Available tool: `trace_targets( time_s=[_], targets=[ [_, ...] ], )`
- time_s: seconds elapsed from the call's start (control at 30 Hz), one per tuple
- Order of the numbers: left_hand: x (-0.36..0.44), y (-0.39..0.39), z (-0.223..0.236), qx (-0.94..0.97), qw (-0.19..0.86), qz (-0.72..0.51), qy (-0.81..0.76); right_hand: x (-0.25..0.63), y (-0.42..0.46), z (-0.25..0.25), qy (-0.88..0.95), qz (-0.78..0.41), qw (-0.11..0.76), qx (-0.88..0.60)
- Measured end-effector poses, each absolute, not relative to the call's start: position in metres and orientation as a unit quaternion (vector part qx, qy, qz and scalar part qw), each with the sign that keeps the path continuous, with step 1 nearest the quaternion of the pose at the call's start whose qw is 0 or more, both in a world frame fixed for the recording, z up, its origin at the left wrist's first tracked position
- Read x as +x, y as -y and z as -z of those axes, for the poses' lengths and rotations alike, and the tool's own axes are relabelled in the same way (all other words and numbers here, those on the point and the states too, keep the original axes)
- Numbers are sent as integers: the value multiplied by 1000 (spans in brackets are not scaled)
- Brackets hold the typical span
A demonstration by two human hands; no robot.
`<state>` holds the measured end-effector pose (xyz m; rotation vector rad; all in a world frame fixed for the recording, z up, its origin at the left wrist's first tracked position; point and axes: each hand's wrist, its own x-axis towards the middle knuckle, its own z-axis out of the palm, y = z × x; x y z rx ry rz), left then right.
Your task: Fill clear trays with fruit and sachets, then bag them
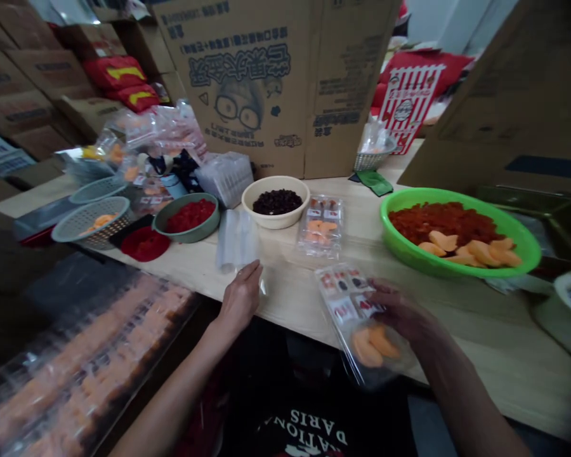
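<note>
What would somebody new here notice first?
Probably the bright green bowl on the right of the table, holding red pieces and orange pieces. Next, perhaps, the large printed cardboard box standing at the back. Nearest the camera, the right hand holds a clear tray.

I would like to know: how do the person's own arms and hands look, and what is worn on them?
The left hand and right hand wear no gloves. Both forearms are bare, no sleeves in view. Between them shows a black garment with white lettering.
</note>
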<state>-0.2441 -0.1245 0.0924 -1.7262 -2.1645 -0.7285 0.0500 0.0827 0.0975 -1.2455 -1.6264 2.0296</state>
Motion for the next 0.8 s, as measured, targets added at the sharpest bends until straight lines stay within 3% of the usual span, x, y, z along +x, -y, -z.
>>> trace_targets(
  time_s=[0.1, 0.23, 0.43, 0.67, 0.8],
  targets=[
    [-237, 126, -102, -636, 133, 255, 716, 31, -50, -113, 466, -817, 18, -338],
    [-225, 126, -116, -694, 53, 289, 657, 3, -24, -120, 438, -865, -85, -231],
    [-236, 130, -120, -772, 6, 283, 568, -5, -46, -104, 455, -834, -10, -312],
    [-206, 121, -63, -775, 59, 234, 584, -25, -36, -99, 427, -791, 133, -417],
    [-203, 125, -52, -763, -39, 241, 599, -40, -26, -82, 410, -778, 201, -432]
  ],
)
